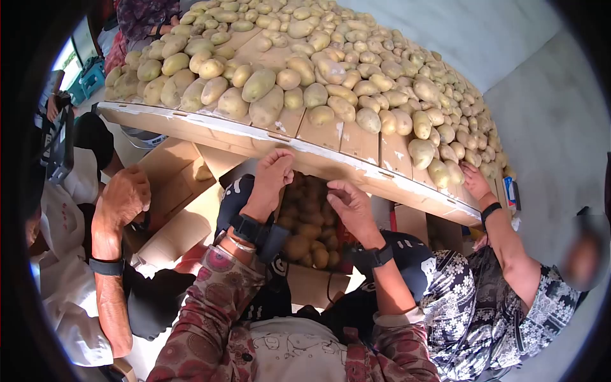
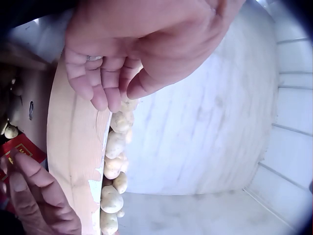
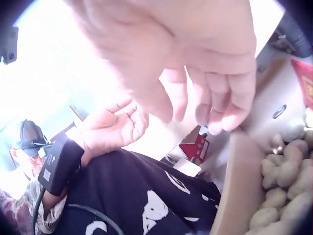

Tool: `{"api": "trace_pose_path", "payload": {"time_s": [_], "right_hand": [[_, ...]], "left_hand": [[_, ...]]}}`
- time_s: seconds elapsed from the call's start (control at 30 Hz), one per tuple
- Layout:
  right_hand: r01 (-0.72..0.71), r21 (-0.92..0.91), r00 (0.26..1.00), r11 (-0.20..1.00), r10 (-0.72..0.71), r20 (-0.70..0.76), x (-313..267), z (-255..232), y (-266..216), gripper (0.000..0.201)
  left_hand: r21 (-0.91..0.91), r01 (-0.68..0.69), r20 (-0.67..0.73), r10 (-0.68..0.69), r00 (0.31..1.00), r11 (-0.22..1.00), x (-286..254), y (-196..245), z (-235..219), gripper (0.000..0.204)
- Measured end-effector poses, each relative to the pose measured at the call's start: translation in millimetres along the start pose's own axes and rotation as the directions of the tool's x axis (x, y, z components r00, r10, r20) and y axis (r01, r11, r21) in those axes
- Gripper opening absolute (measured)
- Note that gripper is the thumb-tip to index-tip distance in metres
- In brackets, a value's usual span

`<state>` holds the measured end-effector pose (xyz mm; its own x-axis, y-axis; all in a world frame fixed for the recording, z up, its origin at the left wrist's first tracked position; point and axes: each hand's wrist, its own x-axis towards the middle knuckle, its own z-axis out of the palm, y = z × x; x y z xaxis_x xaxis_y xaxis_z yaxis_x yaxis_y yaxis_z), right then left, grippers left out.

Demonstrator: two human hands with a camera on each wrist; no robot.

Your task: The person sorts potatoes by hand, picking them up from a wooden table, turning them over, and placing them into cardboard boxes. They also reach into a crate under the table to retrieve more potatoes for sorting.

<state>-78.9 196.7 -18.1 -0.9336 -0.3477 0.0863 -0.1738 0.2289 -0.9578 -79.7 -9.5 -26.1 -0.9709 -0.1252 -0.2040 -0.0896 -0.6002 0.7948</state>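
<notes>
My left hand point(image 1: 272, 178) hovers by the front edge of the cardboard-covered table point(image 1: 318, 151), its fingers loosely bent around nothing. Facing it, a little lower and to the right, my right hand point(image 1: 354, 205) hangs with relaxed fingers and holds nothing. Beneath and between the two hands, a cardboard box point(image 1: 312, 284) of potatoes point(image 1: 305, 237) stands between my knees. The left wrist view shows the left hand point(image 2: 146, 44) overlapping the table edge. In the right wrist view, the right hand point(image 3: 190, 54) hangs above the box wall point(image 3: 239, 181), fingers drooping.
Many potatoes point(image 1: 375, 89) cover the tabletop up to its front edge. On my left a person's bent arm point(image 1: 114, 254) is close, beside a cardboard box point(image 1: 172, 172). On my right another person's hand point(image 1: 474, 181) touches potatoes at the table's edge.
</notes>
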Motion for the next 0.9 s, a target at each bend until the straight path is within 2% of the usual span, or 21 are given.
{"api": "trace_pose_path", "payload": {"time_s": [0.03, 0.1, 0.17, 0.2, 0.27, 0.3, 0.37, 0.4, 0.43, 0.5, 0.57, 0.63, 0.67, 0.7, 0.73, 0.77, 0.8, 0.83, 0.9], "right_hand": [[0.029, 0.101, 0.999, 0.994, -0.025, -0.038, 14, 0, -6, 0.026], [0.016, -0.069, 0.995, 0.997, -0.022, -0.095, 47, -4, -26, 0.033], [0.160, -0.369, 0.975, 0.915, -0.206, -0.086, 84, -2, -43, 0.040], [0.159, -0.375, 0.975, 0.913, -0.205, -0.084, 102, -1, -43, 0.040], [0.282, -0.655, 0.906, 0.701, -0.419, -0.057, 136, 8, -39, 0.043], [0.289, -0.653, 0.905, 0.700, -0.422, -0.053, 144, 14, -44, 0.043], [0.125, -0.781, 0.964, 0.612, -0.262, -0.051, 156, 25, -49, 0.042], [0.090, -0.828, 0.978, 0.553, -0.206, -0.031, 160, 31, -48, 0.044], [0.102, -0.827, 0.978, 0.552, -0.210, -0.020, 164, 35, -48, 0.044], [-0.010, -0.847, 0.979, 0.531, -0.166, -0.115, 168, 45, -45, 0.047], [-0.017, -0.828, 0.986, 0.560, -0.126, -0.105, 170, 40, -40, 0.047], [0.097, -0.814, 0.978, 0.573, -0.205, -0.027, 164, 29, -36, 0.043], [0.210, -0.787, 0.945, 0.581, -0.327, 0.011, 160, 21, -26, 0.041], [0.196, -0.787, 0.954, 0.584, -0.300, 0.015, 142, 13, -26, 0.041], [0.024, -0.289, 0.998, 0.957, -0.039, -0.045, 122, 1, -37, 0.043], [-0.222, 0.305, 0.975, 0.926, 0.218, 0.047, 102, -15, -42, 0.046], [-0.232, 0.530, 0.973, 0.816, 0.203, 0.113, 82, -36, -33, 0.048], [-0.227, 0.730, 0.974, 0.645, 0.160, 0.161, 63, -54, -25, 0.051], [-0.211, 0.883, 0.961, 0.419, 0.252, 0.110, 28, -76, -26, 0.054]], "left_hand": [[-0.059, -0.053, -0.021, 0.052, 0.998, 0.997, 2, 0, -2, 0.004], [-0.101, -0.089, -0.052, 0.084, 0.995, 0.991, 5, 0, -1, 0.003], [-0.146, -0.117, -0.093, 0.104, 0.990, 0.982, 2, 0, -1, 0.003], [-0.165, -0.115, -0.119, 0.096, 0.988, 0.980, 0, 3, 1, 0.003], [-0.184, -0.122, -0.144, 0.096, 0.985, 0.975, 0, 9, 2, 0.003], [-0.180, -0.109, -0.134, 0.085, 0.987, 0.978, -1, 10, 2, 0.003], [-0.183, -0.094, -0.135, 0.070, 0.988, 0.979, -3, 11, 0, 0.002], [-0.174, -0.092, -0.129, 0.070, 0.989, 0.980, -3, 11, -1, 0.002], [-0.163, -0.098, -0.124, 0.079, 0.989, 0.982, -1, 14, -3, 0.003], [-0.158, -0.111, -0.132, 0.091, 0.987, 0.981, 2, 16, -4, 0.003], [-0.156, -0.094, -0.136, 0.073, 0.988, 0.983, -1, 13, -8, 0.004], [-0.178, -0.101, -0.126, 0.079, 0.989, 0.979, 0, 16, -6, 0.004], [-0.172, -0.114, -0.118, 0.094, 0.989, 0.979, 0, 16, -8, 0.005], [-0.160, -0.122, -0.121, 0.103, 0.987, 0.980, 0, 16, -8, 0.005], [-0.161, -0.118, -0.121, 0.100, 0.988, 0.980, -1, 17, -8, 0.005], [-0.165, -0.116, -0.122, 0.097, 0.988, 0.979, -2, 17, -7, 0.005], [-0.169, -0.111, -0.117, 0.092, 0.989, 0.979, -1, 14, -8, 0.005], [-0.158, -0.112, -0.105, 0.096, 0.990, 0.981, -1, 14, -8, 0.005], [-0.130, -0.111, -0.106, 0.098, 0.990, 0.985, -4, 18, -4, 0.006]]}}
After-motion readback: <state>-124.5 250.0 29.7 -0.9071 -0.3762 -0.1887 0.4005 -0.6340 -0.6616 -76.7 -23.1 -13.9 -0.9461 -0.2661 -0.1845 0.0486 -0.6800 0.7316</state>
